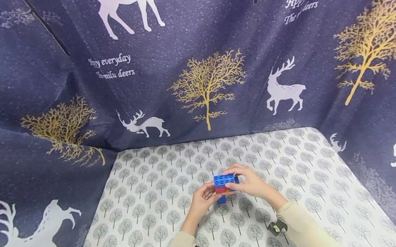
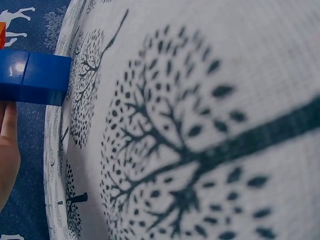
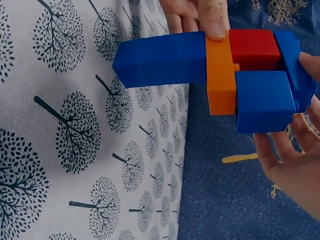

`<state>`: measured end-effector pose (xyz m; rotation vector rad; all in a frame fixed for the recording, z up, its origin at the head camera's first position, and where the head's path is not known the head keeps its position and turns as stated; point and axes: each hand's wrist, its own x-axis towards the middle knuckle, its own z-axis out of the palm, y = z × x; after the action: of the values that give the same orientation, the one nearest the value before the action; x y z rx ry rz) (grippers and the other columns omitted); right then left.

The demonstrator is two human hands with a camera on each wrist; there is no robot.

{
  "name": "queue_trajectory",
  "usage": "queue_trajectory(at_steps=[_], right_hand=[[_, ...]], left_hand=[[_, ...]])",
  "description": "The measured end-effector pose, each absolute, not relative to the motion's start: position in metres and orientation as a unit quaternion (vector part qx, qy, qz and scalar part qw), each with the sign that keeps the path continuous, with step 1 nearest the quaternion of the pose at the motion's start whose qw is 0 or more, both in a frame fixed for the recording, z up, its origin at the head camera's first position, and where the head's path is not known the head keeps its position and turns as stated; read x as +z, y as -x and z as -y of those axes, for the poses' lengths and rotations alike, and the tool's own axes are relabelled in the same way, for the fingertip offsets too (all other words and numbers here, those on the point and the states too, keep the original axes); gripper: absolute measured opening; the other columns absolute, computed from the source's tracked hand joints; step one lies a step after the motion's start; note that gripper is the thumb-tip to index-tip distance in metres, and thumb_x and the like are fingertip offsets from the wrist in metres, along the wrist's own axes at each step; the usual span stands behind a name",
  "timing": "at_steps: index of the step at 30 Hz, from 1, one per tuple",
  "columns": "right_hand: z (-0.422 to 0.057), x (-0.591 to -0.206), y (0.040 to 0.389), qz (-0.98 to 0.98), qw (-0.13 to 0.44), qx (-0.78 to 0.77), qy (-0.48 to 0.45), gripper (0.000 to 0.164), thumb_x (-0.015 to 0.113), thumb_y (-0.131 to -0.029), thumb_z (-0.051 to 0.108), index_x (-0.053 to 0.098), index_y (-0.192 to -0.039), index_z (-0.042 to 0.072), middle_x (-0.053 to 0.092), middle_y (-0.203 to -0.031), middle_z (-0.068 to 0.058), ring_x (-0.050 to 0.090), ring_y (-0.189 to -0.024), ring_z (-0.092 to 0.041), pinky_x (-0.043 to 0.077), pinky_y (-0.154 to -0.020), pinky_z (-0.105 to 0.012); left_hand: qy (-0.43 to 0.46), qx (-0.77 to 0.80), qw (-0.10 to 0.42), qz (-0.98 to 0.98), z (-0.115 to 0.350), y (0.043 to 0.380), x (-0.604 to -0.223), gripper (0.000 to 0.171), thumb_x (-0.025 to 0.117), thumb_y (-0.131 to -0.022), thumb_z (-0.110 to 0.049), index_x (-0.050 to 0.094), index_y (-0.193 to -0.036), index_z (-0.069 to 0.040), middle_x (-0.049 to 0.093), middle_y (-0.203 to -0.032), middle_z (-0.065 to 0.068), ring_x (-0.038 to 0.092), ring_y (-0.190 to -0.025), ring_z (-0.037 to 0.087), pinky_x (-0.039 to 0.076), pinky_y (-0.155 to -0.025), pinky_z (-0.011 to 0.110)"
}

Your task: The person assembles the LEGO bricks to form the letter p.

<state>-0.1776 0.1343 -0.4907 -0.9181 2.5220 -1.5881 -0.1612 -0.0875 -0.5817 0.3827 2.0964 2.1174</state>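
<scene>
Both hands hold one assembly of toy building blocks above the table. A wide blue block (image 1: pixel 220 180) with studs faces up on top, and a red block (image 3: pixel 254 49) and another blue block (image 3: pixel 264 102) sit side by side beneath it. Under these lies an orange block (image 3: pixel 221 75), and a blue column (image 3: pixel 162 59) extends down from it. My left hand (image 1: pixel 202 199) grips the orange layer, thumb pressed on its edge. With thumb and fingers, my right hand (image 1: pixel 250 181) holds the top blue block from the right side. In the left wrist view the blue column (image 2: pixel 37 77) shows at the left edge.
A white cloth with grey tree prints covers the table (image 1: pixel 150 224). Behind and beside it hangs a dark blue curtain (image 1: pixel 184 35) with deer and gold trees. Each sleeve carries a dark wrist band (image 1: pixel 277 226).
</scene>
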Motion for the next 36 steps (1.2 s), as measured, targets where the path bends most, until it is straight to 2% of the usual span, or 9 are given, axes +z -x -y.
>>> queue_trajectory(at_steps=[10, 16, 18, 20, 23, 26, 31, 33, 36], right_hand=[[-0.134, -0.492, 0.174, -0.825, 0.003, -0.495, 0.272, 0.040, 0.077, -0.081, 0.025, 0.067, -0.118, 0.013, 0.065, -0.115, 0.002, 0.057, -0.107, -0.025, 0.046, -0.094, -0.056], [-0.132, -0.496, 0.172, -0.819, 0.004, -0.512, 0.261, 0.042, 0.076, -0.081, 0.024, 0.066, -0.119, 0.009, 0.064, -0.116, -0.001, 0.056, -0.101, -0.023, 0.052, -0.084, -0.040], [-0.132, -0.497, 0.172, -0.817, 0.007, -0.516, 0.256, 0.042, 0.077, -0.081, 0.024, 0.066, -0.119, 0.010, 0.064, -0.115, -0.002, 0.056, -0.101, -0.025, 0.053, -0.084, -0.039], [-0.133, -0.497, 0.171, -0.820, 0.010, -0.517, 0.246, 0.042, 0.077, -0.081, 0.026, 0.066, -0.119, 0.012, 0.064, -0.118, -0.005, 0.055, -0.106, -0.031, 0.051, -0.089, -0.050], [-0.135, -0.497, 0.169, -0.833, 0.017, -0.511, 0.212, 0.040, 0.078, -0.079, 0.030, 0.068, -0.117, 0.020, 0.062, -0.125, -0.008, 0.048, -0.122, -0.041, 0.038, -0.098, -0.069], [-0.137, -0.497, 0.168, -0.842, 0.018, -0.506, 0.188, 0.039, 0.078, -0.078, 0.032, 0.069, -0.116, 0.025, 0.062, -0.127, -0.008, 0.040, -0.131, -0.043, 0.026, -0.101, -0.076], [-0.135, -0.497, 0.169, -0.834, 0.006, -0.516, 0.194, 0.040, 0.078, -0.078, 0.031, 0.069, -0.116, 0.024, 0.063, -0.122, -0.006, 0.050, -0.120, -0.039, 0.034, -0.099, -0.071], [-0.134, -0.499, 0.168, -0.832, 0.003, -0.517, 0.201, 0.040, 0.078, -0.079, 0.031, 0.069, -0.117, 0.022, 0.063, -0.117, -0.005, 0.054, -0.109, -0.034, 0.043, -0.092, -0.064], [-0.132, -0.502, 0.167, -0.827, 0.000, -0.524, 0.205, 0.040, 0.078, -0.079, 0.031, 0.069, -0.117, 0.021, 0.063, -0.112, -0.002, 0.055, -0.101, -0.025, 0.049, -0.086, -0.051]], left_hand=[[-0.118, 0.706, 0.075, -0.694, 0.086, 0.160, -0.581, 0.045, 0.075, -0.082, -0.013, 0.059, -0.122, -0.003, 0.063, -0.124, 0.012, 0.059, -0.118, 0.025, 0.048, -0.100, 0.026], [-0.113, 0.704, 0.079, -0.697, 0.087, 0.159, -0.582, 0.046, 0.075, -0.082, -0.013, 0.058, -0.123, -0.002, 0.062, -0.126, 0.014, 0.057, -0.119, 0.028, 0.047, -0.101, 0.027], [-0.109, 0.704, 0.079, -0.697, 0.087, 0.159, -0.581, 0.046, 0.074, -0.082, -0.013, 0.058, -0.123, -0.003, 0.062, -0.126, 0.014, 0.057, -0.120, 0.029, 0.047, -0.101, 0.027], [-0.104, 0.705, 0.079, -0.697, 0.086, 0.158, -0.582, 0.045, 0.074, -0.082, -0.014, 0.059, -0.123, -0.003, 0.062, -0.126, 0.014, 0.057, -0.120, 0.028, 0.047, -0.101, 0.027], [-0.106, 0.707, 0.083, -0.695, 0.084, 0.158, -0.582, 0.045, 0.074, -0.083, -0.013, 0.058, -0.124, -0.004, 0.061, -0.127, 0.013, 0.057, -0.120, 0.028, 0.046, -0.102, 0.027], [-0.111, 0.708, 0.081, -0.693, 0.081, 0.158, -0.581, 0.045, 0.073, -0.083, -0.011, 0.058, -0.124, -0.003, 0.061, -0.127, 0.014, 0.056, -0.121, 0.029, 0.046, -0.103, 0.029], [-0.109, 0.705, 0.072, -0.697, 0.082, 0.159, -0.577, 0.043, 0.072, -0.084, -0.007, 0.057, -0.124, 0.000, 0.060, -0.128, 0.018, 0.055, -0.121, 0.032, 0.046, -0.103, 0.032], [-0.109, 0.702, 0.077, -0.700, 0.083, 0.159, -0.577, 0.043, 0.071, -0.084, -0.005, 0.057, -0.124, 0.001, 0.059, -0.128, 0.019, 0.054, -0.122, 0.034, 0.045, -0.104, 0.033], [-0.116, 0.702, 0.076, -0.698, 0.086, 0.158, -0.578, 0.043, 0.071, -0.084, -0.007, 0.057, -0.124, 0.001, 0.059, -0.128, 0.019, 0.054, -0.122, 0.034, 0.045, -0.104, 0.031]])
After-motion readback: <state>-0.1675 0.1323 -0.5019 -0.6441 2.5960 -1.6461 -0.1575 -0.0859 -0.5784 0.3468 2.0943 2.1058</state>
